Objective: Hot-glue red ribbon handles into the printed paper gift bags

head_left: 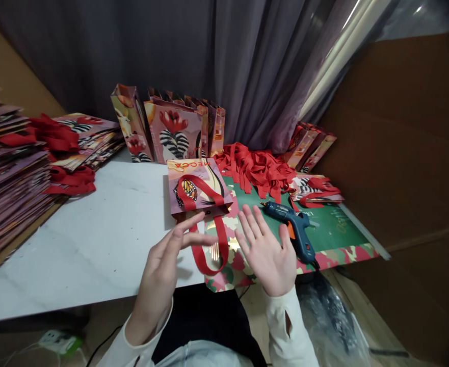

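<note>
Both hands hang in the air over the front of the table, holding nothing. My left hand (170,255) has its fingers apart, pointing right across the lower ribbon handle. My right hand (270,256) is palm up with spread fingers, beside the glue gun. A printed paper gift bag (193,181) lies flat in front of them, its mouth toward me. One red ribbon handle (225,239) loops out toward the table edge and another lies over the bag's face. The blue glue gun (298,229) with an orange trigger rests on a green printed sheet (335,229), nozzle pointing left.
A tall stack of flat bags (10,188) stands at the left, with red ribbons (58,135) beside it. Upright bags (178,127) line the curtain (163,46). A heap of red ribbon (255,168) lies at the back. Cardboard (407,153) walls the right side.
</note>
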{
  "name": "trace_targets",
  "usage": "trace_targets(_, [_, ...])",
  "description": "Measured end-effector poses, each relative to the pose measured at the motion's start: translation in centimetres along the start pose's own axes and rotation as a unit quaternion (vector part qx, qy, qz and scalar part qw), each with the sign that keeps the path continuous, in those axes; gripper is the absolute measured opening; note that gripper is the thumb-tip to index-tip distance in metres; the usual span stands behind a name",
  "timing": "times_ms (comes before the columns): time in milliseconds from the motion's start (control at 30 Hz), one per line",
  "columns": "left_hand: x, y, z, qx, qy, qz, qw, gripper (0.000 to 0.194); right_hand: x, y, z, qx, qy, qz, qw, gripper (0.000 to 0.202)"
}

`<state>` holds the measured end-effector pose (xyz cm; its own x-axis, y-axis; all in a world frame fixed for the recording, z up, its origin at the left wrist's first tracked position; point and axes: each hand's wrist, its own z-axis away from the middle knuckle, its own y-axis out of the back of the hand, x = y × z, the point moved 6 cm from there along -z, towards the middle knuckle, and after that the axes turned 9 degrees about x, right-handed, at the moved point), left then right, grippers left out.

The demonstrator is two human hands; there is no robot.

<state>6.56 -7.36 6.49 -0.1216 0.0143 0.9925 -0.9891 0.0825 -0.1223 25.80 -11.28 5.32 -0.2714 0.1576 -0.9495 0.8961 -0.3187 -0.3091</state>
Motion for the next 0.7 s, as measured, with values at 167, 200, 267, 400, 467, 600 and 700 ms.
trace_targets(167, [1.0, -3.2, 0.8, -0.037, -0.133, -0.083, 0.987, 0.045, -1.0, -0.9, 1.3, -0.027, 0.041, 0.056, 0.997, 0.076])
trace_targets(200, [1.2, -4.3, 1.1, -0.042, -0.174, -0.120, 0.976, 0.047, -0.9, -1.2, 1.4, -0.034, 0.040, 0.051, 0.997, 0.077])
trace_targets(267, [1.1, -7.0, 2.0, -0.062, -0.240, -0.183, 0.952, 0.055, -0.5, -2.0, 1.6, -0.041, 0.039, 0.044, 0.997, 0.081])
trace_targets(400, [0.3, -11.7, 4.3, -0.152, -0.218, -0.148, 0.952, 0.069, 0.3, -2.2, 1.4, 0.024, 0.094, 0.073, 0.993, 0.077])
trace_targets(467, [0.5, -12.6, 5.7, -0.249, -0.156, -0.080, 0.953, 0.061, 0.1, -1.2, 1.0, 0.067, 0.144, 0.082, 0.984, 0.070])
trace_targets(600, [2.0, -10.0, 7.9, -0.409, -0.011, 0.030, 0.912, 0.064, -1.7, 1.7, 0.1, 0.148, 0.268, 0.297, 0.904, 0.061])
trace_targets(700, [2.9, -6.8, 7.5, -0.454, 0.028, 0.079, 0.887, 0.056, -2.8, 2.2, 0.0, 0.171, 0.336, 0.532, 0.758, 0.061])
